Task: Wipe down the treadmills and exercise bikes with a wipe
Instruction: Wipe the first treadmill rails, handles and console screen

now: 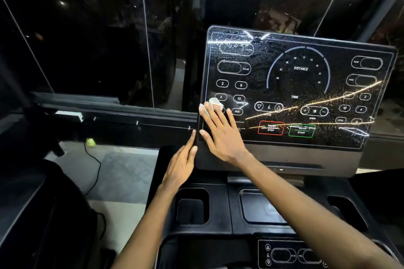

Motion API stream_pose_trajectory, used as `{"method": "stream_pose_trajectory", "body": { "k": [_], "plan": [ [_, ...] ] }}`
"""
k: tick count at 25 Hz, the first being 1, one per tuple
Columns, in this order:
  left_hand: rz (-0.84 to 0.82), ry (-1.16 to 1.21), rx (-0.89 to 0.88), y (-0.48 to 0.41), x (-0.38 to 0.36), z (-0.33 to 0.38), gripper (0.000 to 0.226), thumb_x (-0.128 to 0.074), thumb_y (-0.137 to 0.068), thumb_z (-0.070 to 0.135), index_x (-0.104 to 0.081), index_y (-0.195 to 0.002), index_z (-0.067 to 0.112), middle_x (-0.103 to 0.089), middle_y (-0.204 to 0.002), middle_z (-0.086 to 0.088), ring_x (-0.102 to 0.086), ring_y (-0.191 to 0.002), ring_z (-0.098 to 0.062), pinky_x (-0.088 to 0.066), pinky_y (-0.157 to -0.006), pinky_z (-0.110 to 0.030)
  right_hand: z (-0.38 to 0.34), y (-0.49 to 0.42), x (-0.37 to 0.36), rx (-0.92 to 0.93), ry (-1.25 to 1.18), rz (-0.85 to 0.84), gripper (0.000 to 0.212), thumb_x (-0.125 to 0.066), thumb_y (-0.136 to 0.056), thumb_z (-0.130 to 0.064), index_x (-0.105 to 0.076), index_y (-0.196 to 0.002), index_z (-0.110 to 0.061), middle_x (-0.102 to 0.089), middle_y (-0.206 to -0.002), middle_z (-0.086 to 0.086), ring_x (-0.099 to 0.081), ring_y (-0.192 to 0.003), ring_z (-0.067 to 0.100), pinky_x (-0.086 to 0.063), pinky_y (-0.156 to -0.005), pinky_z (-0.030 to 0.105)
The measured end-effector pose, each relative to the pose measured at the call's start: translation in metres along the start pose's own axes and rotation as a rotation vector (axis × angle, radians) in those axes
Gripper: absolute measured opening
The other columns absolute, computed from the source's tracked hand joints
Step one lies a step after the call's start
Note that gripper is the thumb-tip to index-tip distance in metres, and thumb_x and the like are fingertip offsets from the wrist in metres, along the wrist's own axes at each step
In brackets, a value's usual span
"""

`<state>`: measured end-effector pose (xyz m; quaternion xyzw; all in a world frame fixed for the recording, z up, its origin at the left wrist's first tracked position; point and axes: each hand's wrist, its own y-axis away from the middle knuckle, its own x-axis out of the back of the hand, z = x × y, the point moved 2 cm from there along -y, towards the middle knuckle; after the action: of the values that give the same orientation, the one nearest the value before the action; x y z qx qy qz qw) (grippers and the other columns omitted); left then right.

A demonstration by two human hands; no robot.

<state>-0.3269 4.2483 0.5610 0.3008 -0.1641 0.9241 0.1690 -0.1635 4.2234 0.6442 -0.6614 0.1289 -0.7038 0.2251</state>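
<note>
Spread right hand [220,135] presses the wipe [215,102] at the lower-left corner of the treadmill console [306,85]. Flat left hand [182,164] steadies its edge. Next, probably rightward sweeps.

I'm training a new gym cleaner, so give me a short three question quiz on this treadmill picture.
1. True or false: the wipe sits under the fingertips of the right hand, on the lower left part of the console screen.
2. What is the left hand doing? A: gripping a spray bottle. B: touching the console screen's left edge with straight fingers. C: resting inside a cup holder.
3. Fill in: the outline of the STOP button is ___.

Key: 1 true; 2 B; 3 red.
</note>
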Motion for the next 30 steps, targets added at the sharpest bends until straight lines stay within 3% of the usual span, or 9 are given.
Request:
{"method": "stream_pose_trajectory", "body": {
  "k": [6, 9, 11, 15, 19, 25, 27, 30],
  "plan": [
    [-0.041, 0.108, 0.02, 0.009, -0.007, -0.02, 0.047, -0.033, -0.106, 0.05, -0.015, -0.146, 0.067, -0.061, -0.133, 0.003, -0.067, -0.1, -0.015, -0.053, -0.096, -0.044, -0.001, 0.028, -0.012, -0.087, -0.039, -0.036, 0.065, -0.034, -0.105, -0.043, -0.006, -0.16, -0.024, -0.001, -0.167, -0.006, 0.001, -0.154, 0.013, -0.004, -0.125, 0.047],
    [-0.045, 0.15, 0.035, 0.012, -0.009, -0.013, 0.047, -0.031, -0.107, 0.046, -0.016, -0.148, 0.064, -0.052, -0.149, 0.006, -0.059, -0.124, -0.021, -0.045, -0.109, -0.04, 0.0, 0.054, -0.021, -0.071, 0.016, -0.067, 0.065, -0.035, -0.105, -0.043, -0.006, -0.16, -0.024, -0.003, -0.167, -0.006, -0.002, -0.154, 0.013, -0.012, -0.123, 0.05],
    [-0.057, 0.155, 0.054, 0.014, -0.009, -0.011, 0.047, -0.031, -0.108, 0.045, -0.017, -0.15, 0.06, -0.048, -0.152, 0.005, -0.05, -0.135, -0.021, -0.041, -0.112, -0.035, 0.004, 0.07, -0.023, -0.136, -0.001, -0.069, 0.065, -0.036, -0.105, -0.043, -0.006, -0.16, -0.026, -0.003, -0.167, -0.007, -0.002, -0.154, 0.013, -0.01, -0.123, 0.049],
    [-0.053, 0.209, 0.084, 0.009, -0.004, -0.015, 0.043, -0.039, -0.106, 0.045, -0.031, -0.146, 0.06, -0.054, -0.145, 0.012, -0.052, -0.132, -0.01, -0.041, -0.112, -0.029, -0.011, 0.086, -0.031, -0.157, -0.09, -0.14, 0.069, -0.036, -0.105, -0.044, 0.0, -0.16, -0.024, 0.004, -0.167, -0.006, 0.007, -0.154, 0.014, 0.001, -0.124, 0.045],
    [0.013, 0.31, 0.083, -0.01, 0.004, -0.02, 0.034, -0.053, -0.102, 0.04, -0.06, -0.136, 0.038, -0.064, -0.132, 0.016, -0.058, -0.123, 0.001, -0.044, -0.111, -0.031, -0.031, 0.099, -0.045, -0.075, -0.056, -0.225, 0.071, -0.035, -0.104, -0.042, 0.003, -0.16, -0.022, 0.008, -0.167, -0.004, 0.005, -0.154, 0.017, -0.004, -0.124, 0.049],
    [-0.017, 0.252, 0.136, -0.024, 0.013, 0.006, 0.048, -0.055, -0.099, 0.048, -0.057, -0.14, 0.023, -0.066, -0.131, 0.0, -0.057, -0.111, -0.002, -0.041, -0.096, -0.02, -0.054, 0.124, -0.063, -0.028, -0.025, -0.311, 0.072, -0.034, -0.103, -0.044, 0.004, -0.16, -0.023, 0.006, -0.167, -0.004, -0.006, -0.154, 0.019, -0.007, -0.123, 0.051],
    [-0.014, 0.247, 0.144, -0.021, 0.012, 0.007, 0.049, -0.053, -0.1, 0.049, -0.055, -0.143, 0.025, -0.066, -0.132, 0.002, -0.055, -0.11, 0.001, -0.039, -0.094, -0.018, -0.047, 0.124, -0.059, -0.111, -0.014, -0.272, 0.07, -0.032, -0.103, -0.046, 0.002, -0.16, -0.024, 0.004, -0.167, -0.006, -0.008, -0.154, 0.018, -0.005, -0.123, 0.051],
    [-0.029, 0.223, 0.129, -0.018, 0.007, 0.008, 0.049, -0.048, -0.102, 0.05, -0.049, -0.146, 0.03, -0.068, -0.125, 0.006, -0.058, -0.104, 0.001, -0.041, -0.091, -0.02, -0.017, 0.129, -0.048, -0.4, -0.031, -0.189, 0.07, -0.027, -0.103, -0.049, 0.005, -0.159, -0.023, 0.003, -0.168, -0.005, 0.0, -0.154, 0.017, 0.001, -0.123, 0.05]
  ]
}}
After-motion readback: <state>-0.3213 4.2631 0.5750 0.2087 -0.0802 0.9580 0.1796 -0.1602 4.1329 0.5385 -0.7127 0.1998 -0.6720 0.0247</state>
